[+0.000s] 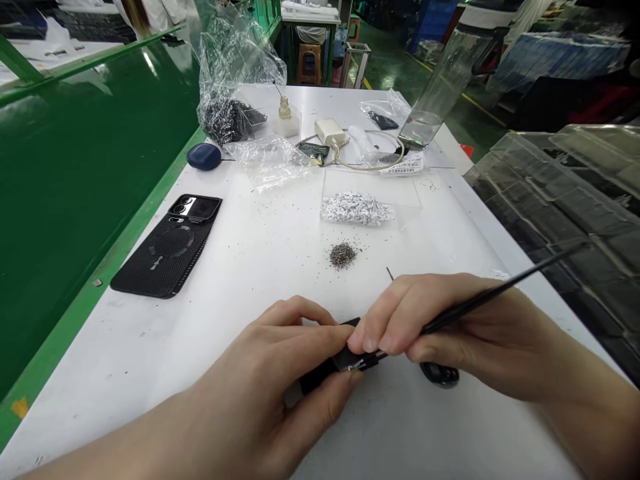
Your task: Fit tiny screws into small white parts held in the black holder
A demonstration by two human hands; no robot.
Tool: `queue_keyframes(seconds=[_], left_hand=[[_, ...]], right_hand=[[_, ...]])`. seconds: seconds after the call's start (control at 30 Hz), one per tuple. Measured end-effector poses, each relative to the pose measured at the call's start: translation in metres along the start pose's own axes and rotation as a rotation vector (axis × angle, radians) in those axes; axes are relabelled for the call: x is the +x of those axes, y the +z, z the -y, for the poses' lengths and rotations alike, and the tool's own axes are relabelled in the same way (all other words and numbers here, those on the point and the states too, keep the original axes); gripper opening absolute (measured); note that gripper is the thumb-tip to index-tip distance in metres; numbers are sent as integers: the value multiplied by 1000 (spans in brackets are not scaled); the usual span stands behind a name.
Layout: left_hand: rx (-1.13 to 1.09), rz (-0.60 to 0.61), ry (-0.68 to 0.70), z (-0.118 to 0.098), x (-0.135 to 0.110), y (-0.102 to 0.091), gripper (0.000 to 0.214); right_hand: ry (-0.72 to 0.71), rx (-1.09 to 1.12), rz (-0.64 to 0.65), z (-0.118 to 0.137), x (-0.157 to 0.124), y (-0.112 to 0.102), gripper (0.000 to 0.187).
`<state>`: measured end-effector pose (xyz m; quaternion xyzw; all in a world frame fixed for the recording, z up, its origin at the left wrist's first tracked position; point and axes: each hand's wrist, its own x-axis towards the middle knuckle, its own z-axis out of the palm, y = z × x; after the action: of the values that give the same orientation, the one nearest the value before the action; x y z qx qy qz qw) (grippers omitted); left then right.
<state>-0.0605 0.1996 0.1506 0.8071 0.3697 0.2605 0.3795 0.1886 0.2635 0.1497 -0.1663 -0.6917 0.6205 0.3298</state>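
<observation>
One small black piece (320, 375), gripped from both sides.
Your left hand (260, 380) closes on it between thumb and fingers, just above the white worktop (150, 347). Your right hand (450, 333) pinches slim black tweezers (500, 291), their tip at the piece's edge. A pile of dark granules (343, 255) lies ahead.

1. Left of the grip, a long green-topped workbench (85, 200) runs away from the viewer, its glossy surface reflecting the overhead light.
2. Under and around the grip lies a white-topped workbench (150, 353) with a green edge strip (95, 267).
3. Far beyond the grip stand a small white table (310, 20) and an orange stool (309, 65).
4. Beyond and right of the grip, a green floor (385, 67) carries a yellow line (480, 112).
5. Right of the grip sits a dark bench under clear plastic sheeting (565, 193).
</observation>
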Motion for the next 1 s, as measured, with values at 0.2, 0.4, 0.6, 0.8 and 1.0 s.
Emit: queue_keyframes(seconds=[0.2, 0.4, 0.6, 0.8, 1.0], left_hand=[[51, -201, 31, 3, -5, 7, 26], [-6, -238, 28, 6, -5, 10, 29], [-20, -230, 29, 4, -5, 11, 26], [-23, -228, 68, 8, -4, 12, 26], [-31, -211, 61, 8, -3, 11, 25]], right_hand=[[3, -56, -122, 8, -5, 8, 15], [-58, -207, -95, 7, -6, 13, 18], [-74, -273, -95, 7, -5, 14, 25], [-174, -376, -15, 7, -4, 12, 23], [-154, -369, -2, 7, -4, 13, 24]])
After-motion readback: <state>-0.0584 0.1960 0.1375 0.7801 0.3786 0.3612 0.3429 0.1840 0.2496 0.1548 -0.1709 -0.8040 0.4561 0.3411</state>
